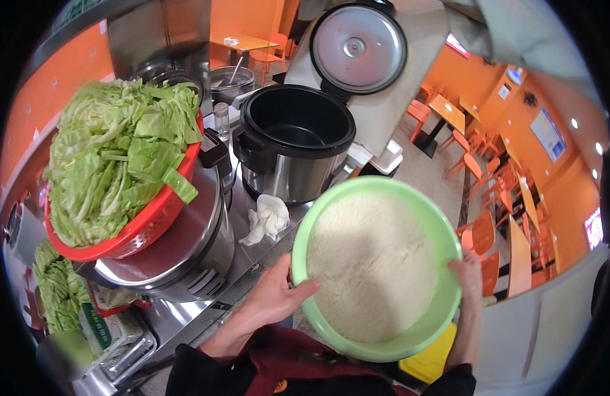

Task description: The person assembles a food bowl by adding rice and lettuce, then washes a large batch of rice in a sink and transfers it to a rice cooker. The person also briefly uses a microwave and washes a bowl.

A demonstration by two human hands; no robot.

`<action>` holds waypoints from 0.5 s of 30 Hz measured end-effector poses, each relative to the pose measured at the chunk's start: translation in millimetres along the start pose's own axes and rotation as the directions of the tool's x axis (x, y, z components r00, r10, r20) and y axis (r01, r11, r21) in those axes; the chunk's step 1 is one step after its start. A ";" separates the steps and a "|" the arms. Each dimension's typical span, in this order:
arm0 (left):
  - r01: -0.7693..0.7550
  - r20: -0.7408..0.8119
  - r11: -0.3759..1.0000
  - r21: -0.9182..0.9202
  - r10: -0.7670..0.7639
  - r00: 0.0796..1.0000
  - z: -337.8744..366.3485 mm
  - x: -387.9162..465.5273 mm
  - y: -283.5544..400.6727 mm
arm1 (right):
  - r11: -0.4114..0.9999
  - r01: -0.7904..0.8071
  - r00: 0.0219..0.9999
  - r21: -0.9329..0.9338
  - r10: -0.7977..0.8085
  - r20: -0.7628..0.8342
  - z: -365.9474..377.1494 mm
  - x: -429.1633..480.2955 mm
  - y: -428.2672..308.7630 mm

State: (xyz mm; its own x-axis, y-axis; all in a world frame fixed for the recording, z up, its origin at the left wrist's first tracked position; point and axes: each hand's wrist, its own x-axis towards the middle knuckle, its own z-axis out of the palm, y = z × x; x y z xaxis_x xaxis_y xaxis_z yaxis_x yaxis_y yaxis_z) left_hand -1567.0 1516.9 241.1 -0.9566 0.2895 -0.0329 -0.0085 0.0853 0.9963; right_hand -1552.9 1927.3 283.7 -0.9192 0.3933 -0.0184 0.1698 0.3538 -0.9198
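Between my two hands is a light green plastic basin, with uncooked white rice spread across its inside. My left hand grips the basin's left rim, its thumb over the edge. On the opposite rim, my right hand has its thumb inside and the other fingers mostly hidden behind the wall. Beyond the basin stands a large steel rice cooker with a dark inner pot; nothing shows in the visible part of the pot. Its round lid is raised on the far side.
A red colander heaped with chopped cabbage rests on another steel cooker at left. A crumpled white cloth lies on the steel counter. Below the basin is something yellow. Orange chairs and tables stand farther right.
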 end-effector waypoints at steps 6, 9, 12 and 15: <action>-0.182 -0.012 0.862 -0.474 0.200 0.980 -9.0 100.9 58.4 | 0.934 0.224 0.974 -0.279 -0.203 0.101 -11.2 176.7 -153.1; -0.069 0.022 0.769 -0.636 0.107 0.994 -3.1 144.4 83.4 | 0.909 0.287 0.934 -0.303 -0.196 0.297 2.9 264.3 -212.9; -0.030 0.000 0.754 -0.656 0.039 0.999 -0.7 183.5 94.7 | 0.875 0.376 0.877 -0.305 -0.230 0.421 36.1 344.4 -253.3; -0.035 -0.080 0.747 -0.663 -0.024 0.996 7.1 221.3 90.7 | 0.825 0.451 0.827 -0.342 -0.242 0.507 78.9 409.7 -290.1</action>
State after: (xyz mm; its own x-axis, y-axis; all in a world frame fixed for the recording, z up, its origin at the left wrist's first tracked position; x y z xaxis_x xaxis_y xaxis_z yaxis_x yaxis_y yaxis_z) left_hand -1777.4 1595.5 323.6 -0.9764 0.2101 -0.0504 -0.1658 -0.5789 0.7983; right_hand -2006.8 1918.8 512.0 -0.9816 -0.1909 0.0083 -0.1530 0.7591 -0.6328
